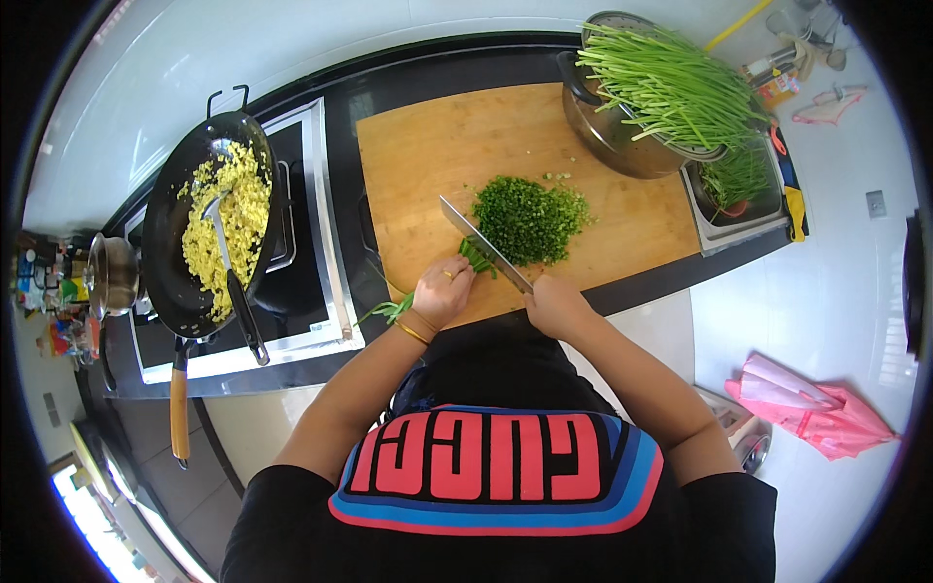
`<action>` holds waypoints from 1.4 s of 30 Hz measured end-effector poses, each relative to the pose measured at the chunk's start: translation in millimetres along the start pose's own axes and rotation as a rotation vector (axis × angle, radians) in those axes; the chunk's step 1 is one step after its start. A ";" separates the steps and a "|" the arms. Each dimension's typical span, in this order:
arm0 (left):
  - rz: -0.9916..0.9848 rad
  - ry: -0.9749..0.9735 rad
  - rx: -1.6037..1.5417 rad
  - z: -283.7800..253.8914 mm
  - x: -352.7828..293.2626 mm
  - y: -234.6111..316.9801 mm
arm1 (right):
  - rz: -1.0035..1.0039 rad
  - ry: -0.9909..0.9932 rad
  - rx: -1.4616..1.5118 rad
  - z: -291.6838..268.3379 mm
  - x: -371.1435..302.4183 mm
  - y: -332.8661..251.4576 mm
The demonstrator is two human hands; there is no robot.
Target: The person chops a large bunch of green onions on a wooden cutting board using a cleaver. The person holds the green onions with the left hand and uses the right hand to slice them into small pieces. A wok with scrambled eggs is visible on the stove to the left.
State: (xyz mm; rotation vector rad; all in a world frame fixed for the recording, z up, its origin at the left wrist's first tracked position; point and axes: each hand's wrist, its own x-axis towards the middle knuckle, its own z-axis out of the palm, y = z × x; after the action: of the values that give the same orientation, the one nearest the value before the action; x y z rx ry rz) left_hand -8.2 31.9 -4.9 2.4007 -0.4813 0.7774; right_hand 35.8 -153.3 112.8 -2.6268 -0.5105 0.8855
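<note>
My left hand [443, 290] is closed around a small bunch of garlic chives [475, 255], pressing it down near the front edge of the wooden cutting board [418, 155]. The bunch's tail ends stick out behind the hand to the left. My right hand [557, 308] grips the handle of a kitchen knife [485, 244]. Its broad blade slants up and left, standing between the held bunch and a pile of finely chopped chives [530, 219]. The blade hides part of where the bunch meets the board.
A large metal pot [612, 131] at the back right bears a heap of long chives [671, 87]. Beside it, more greens [734, 178] lie in a sink [714, 233]. On the left stove, a wok [170, 223] holds scrambled egg [233, 214] and a spatula [233, 277].
</note>
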 end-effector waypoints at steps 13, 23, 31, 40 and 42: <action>-0.011 -0.013 0.007 -2.1 -0.5 0.5 | 0.043 -0.121 -0.078 13.9 9.1 -9.8; 0.026 -0.040 -0.011 -1.7 -0.2 -1.6 | 0.027 -0.015 -0.072 40.6 42.1 -17.5; 0.022 0.020 0.008 -1.1 0.9 0.5 | 0.060 0.077 0.236 23.7 57.3 -12.2; 0.017 0.022 0.002 -3.1 2.0 2.5 | -0.026 0.099 0.012 4.3 20.5 -7.1; 0.019 0.019 0.007 -2.5 1.8 2.4 | -0.023 0.063 -0.048 4.9 8.2 -4.4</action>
State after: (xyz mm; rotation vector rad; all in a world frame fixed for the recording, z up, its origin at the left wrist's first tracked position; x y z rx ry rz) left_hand -9.0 31.3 -1.2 2.3960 -0.4955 0.8104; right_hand 37.7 -145.0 106.6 -2.6771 -0.5514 0.7905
